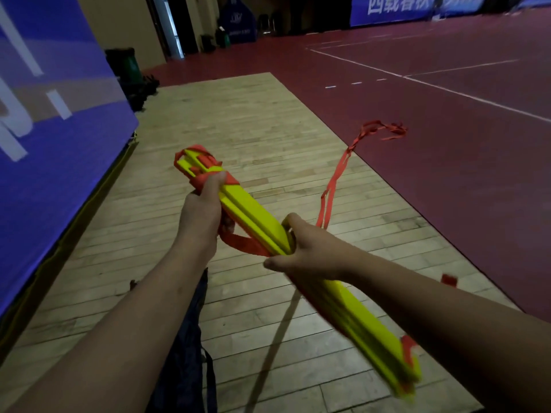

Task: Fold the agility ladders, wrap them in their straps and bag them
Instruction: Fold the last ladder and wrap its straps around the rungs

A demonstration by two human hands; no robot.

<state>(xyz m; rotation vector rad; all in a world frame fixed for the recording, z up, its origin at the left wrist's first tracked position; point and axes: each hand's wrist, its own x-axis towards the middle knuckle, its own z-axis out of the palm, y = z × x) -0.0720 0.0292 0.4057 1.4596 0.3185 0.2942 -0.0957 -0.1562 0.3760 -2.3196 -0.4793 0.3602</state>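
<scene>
**A:** Yellow rung bundle (253,216) is up in the air over the wooden floor (238,120) — left grip (205,201) clenched round its far, strap-bound end, right grip (307,251) clamped round the middle.

**B:** And the loose orange strap (336,177) runs off past the floor's right edge onto the red court (447,174).

**A:** That's my worry — a slack tail could snag or knot out there. The near rungs look unbound, so they could fan apart if the right grip eases.

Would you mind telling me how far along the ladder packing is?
Done: the yellow rungs are stacked. In hand: the left hand and right hand grip them, the red strap trailing loose. Left: wrapping, then bagging; the dark fabric below may be the bag.
</scene>
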